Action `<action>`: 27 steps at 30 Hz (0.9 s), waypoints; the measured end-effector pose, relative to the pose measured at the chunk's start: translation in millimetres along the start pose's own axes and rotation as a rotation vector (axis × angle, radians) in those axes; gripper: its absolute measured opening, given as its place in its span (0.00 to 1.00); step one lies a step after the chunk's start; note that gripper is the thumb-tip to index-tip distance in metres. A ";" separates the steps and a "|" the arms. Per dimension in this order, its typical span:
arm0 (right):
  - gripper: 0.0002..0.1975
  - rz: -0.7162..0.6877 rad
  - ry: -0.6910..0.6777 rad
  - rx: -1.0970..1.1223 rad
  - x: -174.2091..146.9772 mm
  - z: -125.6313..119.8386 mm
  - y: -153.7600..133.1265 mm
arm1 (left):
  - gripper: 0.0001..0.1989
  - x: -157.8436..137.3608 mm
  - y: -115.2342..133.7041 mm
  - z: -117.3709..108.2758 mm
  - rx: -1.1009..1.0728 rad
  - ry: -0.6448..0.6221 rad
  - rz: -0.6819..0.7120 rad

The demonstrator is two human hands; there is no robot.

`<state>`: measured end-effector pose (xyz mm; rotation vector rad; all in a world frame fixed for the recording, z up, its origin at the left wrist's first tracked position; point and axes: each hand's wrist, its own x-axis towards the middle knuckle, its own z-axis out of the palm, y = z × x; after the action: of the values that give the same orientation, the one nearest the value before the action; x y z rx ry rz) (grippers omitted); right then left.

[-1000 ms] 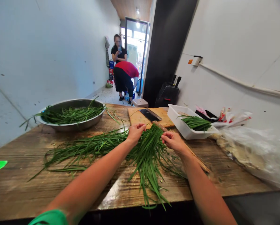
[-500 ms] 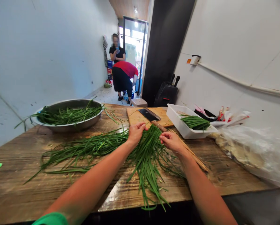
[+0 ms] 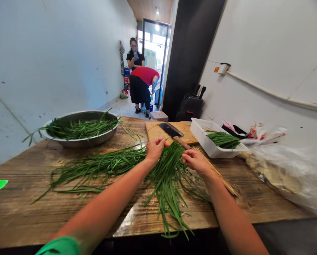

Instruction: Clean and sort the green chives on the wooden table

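A bunch of long green garlic chives (image 3: 169,170) lies fanned toward the table's front edge, its cut ends pointing away from me. At the left of those ends my left hand (image 3: 155,148) is closed in a pinch; what its fingertips hold is too small to make out. My right hand (image 3: 194,159) pinches at the right edge of the bunch, thumb and fingers together. More loose chives (image 3: 105,166) spread to the left, partly under my left forearm. Thin wooden skewers (image 3: 224,182) lie beside my right wrist. Just beyond the hands is a cleaver (image 3: 171,130) with a wooden handle.
The cleaver's blade rests on a cutting board (image 3: 154,132). A metal basin (image 3: 92,141) of chives stands back left. A white plastic tray (image 3: 214,152) holds bundled chives. Clear plastic bags (image 3: 286,170) lie at the right. Two people (image 3: 144,76) are near the doorway.
The view has shifted slightly, so the scene sits a little farther right. Both hands keep nearly the same pinch beside the chives. The bent person's arm has moved a little.
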<state>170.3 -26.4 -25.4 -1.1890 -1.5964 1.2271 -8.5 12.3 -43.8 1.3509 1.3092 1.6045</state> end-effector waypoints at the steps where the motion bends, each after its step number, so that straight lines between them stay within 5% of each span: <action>1: 0.13 0.003 0.005 0.007 0.1 0.3 -0.4 | 0.15 -0.4 0.9 0.1 -0.008 0.001 -0.007; 12: 0.13 0.015 0.020 0.027 -1.5 2.0 -2.9 | 0.12 -1.7 2.0 -1.7 -0.032 -0.053 0.022; 18: 0.14 -0.023 0.019 -0.016 1.2 -0.4 3.8 | 0.14 -4.8 10.4 -7.0 0.003 -0.286 -0.047; 24: 0.13 -0.085 0.024 0.115 -7.5 -25.5 -8.6 | 0.15 13.2 1.9 -31.7 0.360 -0.188 0.085; 27: 0.11 -0.203 0.113 0.246 -18.2 -45.3 -17.5 | 0.10 10.1 -3.1 -36.5 0.659 -0.377 0.135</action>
<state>214.0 -34.7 1.3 -0.9010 -1.4000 1.1646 -46.4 12.5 -42.5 2.0506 1.5910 0.9382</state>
